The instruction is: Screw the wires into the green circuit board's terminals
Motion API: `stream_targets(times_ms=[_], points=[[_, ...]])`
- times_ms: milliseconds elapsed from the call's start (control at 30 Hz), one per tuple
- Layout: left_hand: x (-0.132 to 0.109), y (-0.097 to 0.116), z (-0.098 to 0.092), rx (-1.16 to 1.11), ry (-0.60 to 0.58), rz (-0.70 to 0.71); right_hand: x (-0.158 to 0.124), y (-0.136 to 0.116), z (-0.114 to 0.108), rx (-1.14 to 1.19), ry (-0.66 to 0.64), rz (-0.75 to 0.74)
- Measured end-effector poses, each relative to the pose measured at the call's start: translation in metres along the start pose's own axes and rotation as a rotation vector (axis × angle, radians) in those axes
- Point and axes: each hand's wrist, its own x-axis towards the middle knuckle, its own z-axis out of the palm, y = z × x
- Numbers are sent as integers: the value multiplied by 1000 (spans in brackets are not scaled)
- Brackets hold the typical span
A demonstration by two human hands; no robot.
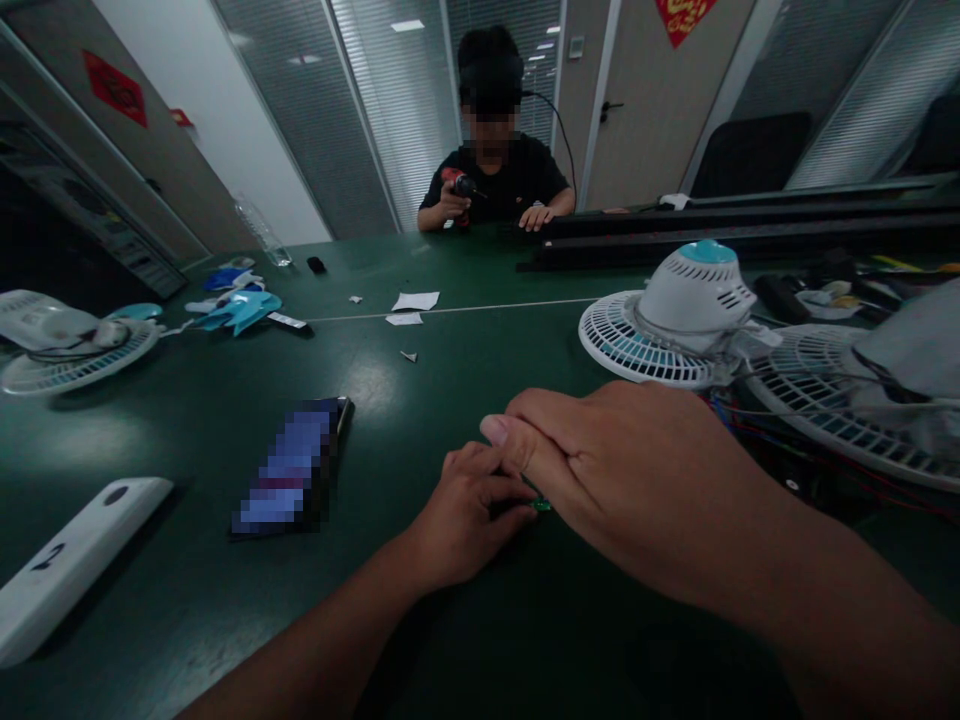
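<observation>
My left hand (469, 510) rests low over the green table, its thumb and fingers pinched together on a small green piece (541, 505). Only a shiny bit of that piece shows, so its kind cannot be made out. Above and to the right, my right hand (615, 480) is curled closed, back of the hand up, with the thumb pointing left over my left fingers. Whatever it holds is hidden behind the hand.
A phone (289, 470) and a white bar-shaped case (82, 560) lie to the left. Fan parts with white grilles (637, 350) stand at right, loose wires beside them. Paper scraps (415, 301) lie ahead. Across the table a person (495, 170) holds a red power drill (459, 183).
</observation>
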Motion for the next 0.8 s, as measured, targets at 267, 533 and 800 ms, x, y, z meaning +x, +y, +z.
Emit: stream_targets(times_ms=[267, 533, 800], points=[[0, -2, -1, 27, 7, 23, 0, 3, 3, -73, 33, -35], [1, 3, -3, 51, 3, 23, -2, 3, 2, -29, 24, -27], [1, 3, -4, 25, -2, 21, 0, 4, 0, 22, -9, -28]])
